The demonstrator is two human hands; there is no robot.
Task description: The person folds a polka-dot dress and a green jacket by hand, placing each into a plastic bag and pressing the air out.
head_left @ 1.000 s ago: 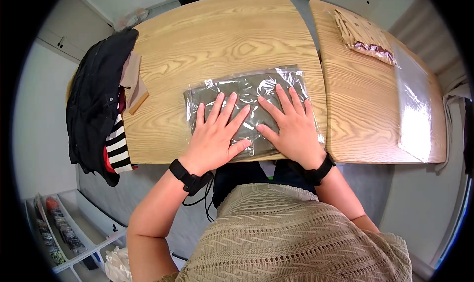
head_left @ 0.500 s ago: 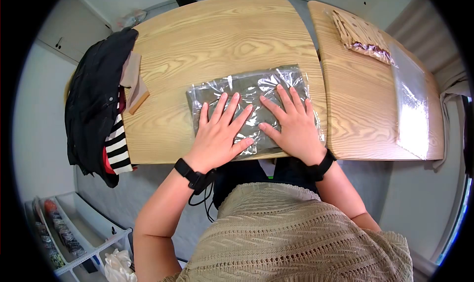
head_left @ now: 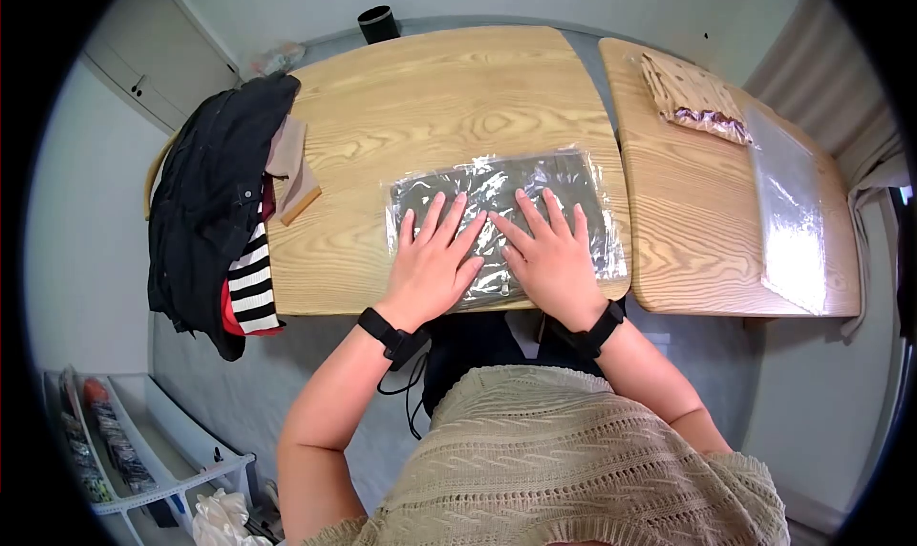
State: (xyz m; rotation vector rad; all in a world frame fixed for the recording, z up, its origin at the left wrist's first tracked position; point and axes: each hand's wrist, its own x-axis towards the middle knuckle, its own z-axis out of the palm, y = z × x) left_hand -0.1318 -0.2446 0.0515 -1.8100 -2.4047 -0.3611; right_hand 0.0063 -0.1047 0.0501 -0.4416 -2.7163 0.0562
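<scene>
A clear plastic bag with a folded dark grey-green cloth inside (head_left: 564,175) lies flat near the front edge of the wooden table (head_left: 411,87). My left hand (head_left: 425,269) rests palm down on the left half of the bag, its fingers spread. On the right half lies my right hand (head_left: 554,264), also palm down with fingers apart. The tips of my left index finger and right index finger are close together near the bag's middle. Neither hand grips anything.
Dark clothing (head_left: 205,202), a striped garment (head_left: 251,283) and a beige piece (head_left: 289,169) hang at the table's left. A second table (head_left: 688,231) at right bears a packed tan garment (head_left: 697,92) and clear plastic bags (head_left: 791,231). A divided bin (head_left: 162,431) stands lower left.
The camera view has shifted. My right hand has moved left over the bag, nearer my left hand, and both hands remain flat on it.
</scene>
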